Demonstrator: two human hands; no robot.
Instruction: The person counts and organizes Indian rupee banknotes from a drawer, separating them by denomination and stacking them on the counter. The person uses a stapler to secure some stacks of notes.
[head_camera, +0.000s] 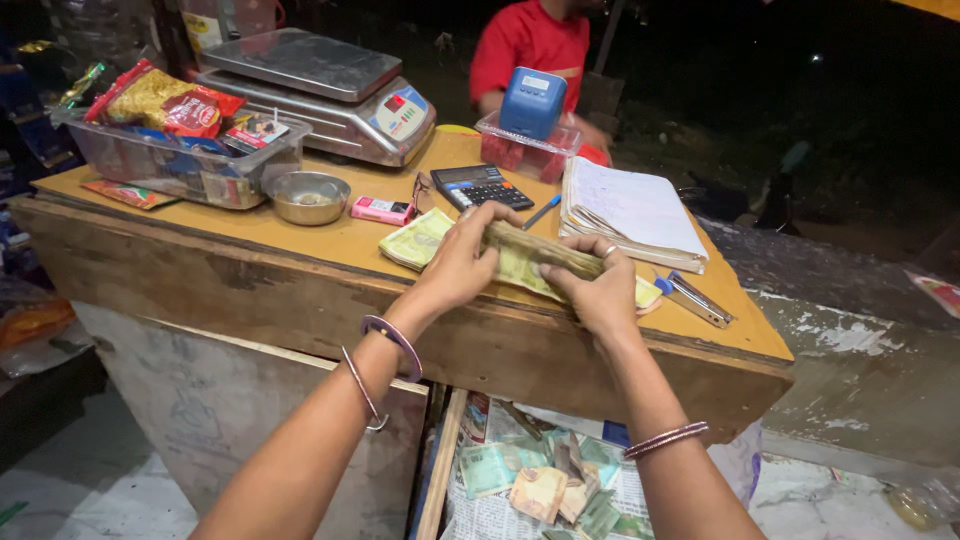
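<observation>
A thick bundle of yellowish paper banknotes (530, 252) is gripped at both ends, the left hand (458, 265) and right hand (598, 290) closed on it above the orange wooden counter (330, 235). The edges are best kept squared and pinched firmly. Behind the bundle stands a blue boxy device (532, 102); far left of it, red and yellow snack packets (160, 100) fill a clear tub.

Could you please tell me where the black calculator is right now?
In the head view, the black calculator lies on the wooden counter, just beyond the left hand, between the pink box and the open notebook.
</observation>
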